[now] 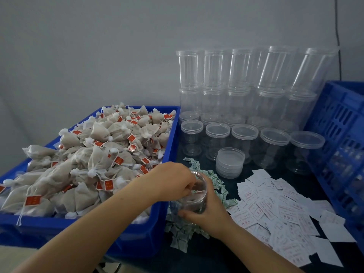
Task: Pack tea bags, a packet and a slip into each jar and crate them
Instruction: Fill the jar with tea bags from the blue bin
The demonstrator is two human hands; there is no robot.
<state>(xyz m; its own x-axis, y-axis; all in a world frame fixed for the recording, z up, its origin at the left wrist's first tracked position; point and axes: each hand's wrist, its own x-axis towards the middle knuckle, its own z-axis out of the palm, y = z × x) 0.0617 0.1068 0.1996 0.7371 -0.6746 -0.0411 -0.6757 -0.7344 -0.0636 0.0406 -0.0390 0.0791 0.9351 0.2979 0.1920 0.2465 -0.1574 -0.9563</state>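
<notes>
**Both hands on one open jar at the packing table**

Dark tabletop (226, 259) fills my near view, with a plain grey wall (98, 46) behind. Nearest me, my right hand (208, 211) wraps around a clear jar (197, 196), which stands open among the green-printed packets (183, 233). My left hand (173, 182) hovers over the jar's mouth, fingers curled down into it; I cannot tell what they pinch. White slips (275, 213) with red print lie scattered to the right. Left of the jar, a blue tray (137, 237) is heaped with tea bags (88, 154) bearing red tags. Further back sits a stack of lids (229, 163), then rows of empty jars (244, 107) stacked against the wall. At the right edge stands a blue crate (342, 138).
</notes>
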